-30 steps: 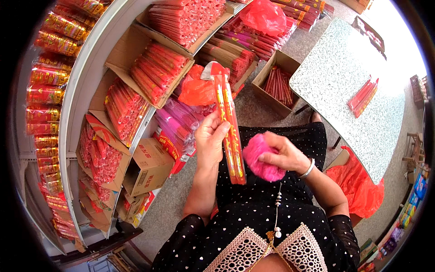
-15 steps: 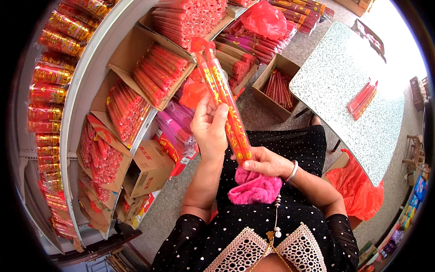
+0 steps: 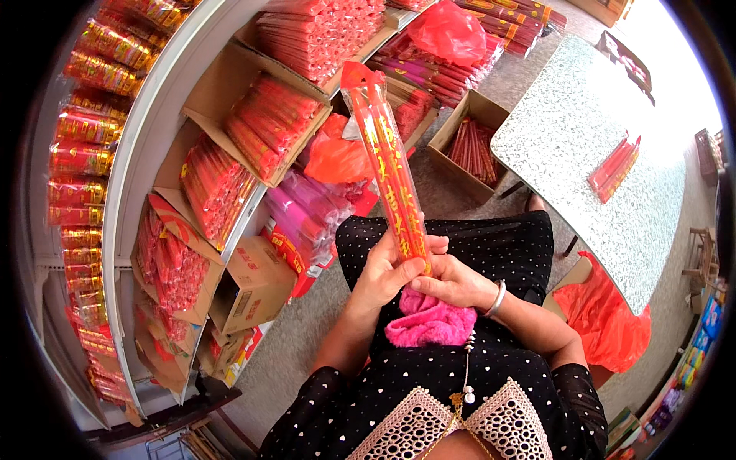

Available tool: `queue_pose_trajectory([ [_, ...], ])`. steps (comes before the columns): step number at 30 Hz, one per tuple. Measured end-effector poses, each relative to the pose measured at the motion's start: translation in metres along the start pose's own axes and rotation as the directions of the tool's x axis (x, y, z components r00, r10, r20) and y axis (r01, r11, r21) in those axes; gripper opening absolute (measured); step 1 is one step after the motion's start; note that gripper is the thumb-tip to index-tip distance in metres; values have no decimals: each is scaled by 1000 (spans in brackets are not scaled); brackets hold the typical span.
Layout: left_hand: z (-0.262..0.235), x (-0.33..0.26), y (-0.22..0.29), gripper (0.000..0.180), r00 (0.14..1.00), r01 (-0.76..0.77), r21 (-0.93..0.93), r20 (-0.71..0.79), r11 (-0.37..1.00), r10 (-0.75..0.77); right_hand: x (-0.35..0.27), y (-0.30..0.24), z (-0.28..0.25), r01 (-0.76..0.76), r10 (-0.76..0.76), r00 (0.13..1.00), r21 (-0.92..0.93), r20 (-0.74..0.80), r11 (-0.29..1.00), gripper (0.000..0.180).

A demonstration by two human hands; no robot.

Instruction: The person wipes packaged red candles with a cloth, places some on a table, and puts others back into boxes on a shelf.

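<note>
Clearly, both bare hands are meeting at the lower end of a wrapped pair of red sticks (image 3: 391, 170), which is standing out over the lap with its top leaning toward the shelves. The left hand (image 3: 386, 272) is clamping the pack, its thumb lying across the front; the right hand (image 3: 456, 280) is closing on the bottom end from the other side. A fluffy pink cloth (image 3: 433, 322) is hanging just below the right hand against the black dress (image 3: 498, 241); whether any fingers are pinching it, I cannot tell. The sticks are running straight, with no visible bend, so they are probably behaving as stiff and fairly light, yet likely brittle if levered sideways. Glossy clear film (image 3: 383, 126) is covering them and probably making the surface slick, perhaps letting the two slide against each other. Because the hold is sitting so low, the long free end is probably acting as a lever; gripping around the middle, across both sticks, would be balancing them better, with gentle pressure sparing the gold markings and the film.
</note>
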State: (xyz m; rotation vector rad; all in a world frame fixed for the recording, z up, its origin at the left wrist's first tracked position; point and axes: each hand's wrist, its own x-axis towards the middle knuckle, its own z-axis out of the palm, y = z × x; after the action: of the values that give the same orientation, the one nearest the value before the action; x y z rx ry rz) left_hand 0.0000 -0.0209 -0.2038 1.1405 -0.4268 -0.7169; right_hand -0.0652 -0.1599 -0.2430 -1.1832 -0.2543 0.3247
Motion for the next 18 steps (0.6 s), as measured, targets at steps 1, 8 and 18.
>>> queue_pose_trajectory([
  [1,0,0,1,61,1000,-3,-30,-15,1000,3,-1,-3,1,-26,27,999,-33,17,999,24],
  [8,-12,2,4,48,990,-102,-93,-104,990,92,-16,-21,0,-33,65,989,-230,131,973,45],
  [18,-29,1,3,34,972,-86,-90,-226,992,64,-19,-31,-14,101,34,957,-440,288,893,35],
])
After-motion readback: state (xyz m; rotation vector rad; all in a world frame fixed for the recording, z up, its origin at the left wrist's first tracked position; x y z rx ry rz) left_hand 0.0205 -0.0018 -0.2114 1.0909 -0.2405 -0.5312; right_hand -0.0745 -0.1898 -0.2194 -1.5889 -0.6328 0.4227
